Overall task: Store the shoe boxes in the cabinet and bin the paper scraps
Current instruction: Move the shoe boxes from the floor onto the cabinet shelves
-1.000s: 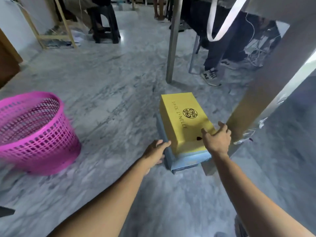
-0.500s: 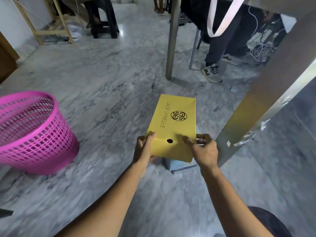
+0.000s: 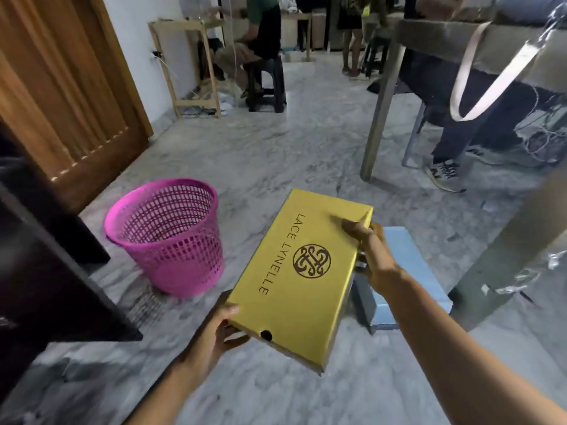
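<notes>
- Yellow cardboard shoe box, flat, rectangular, gripped at opposite ends by left hand and right hand.
- Pale blue box on marbled floor.
- Pink plastic lattice basket, round, nearby.

The one camera rides on the person's head, looking forward and down at the marble floor. The pink basket sits near, lower left. No second view overlaps it.
</notes>
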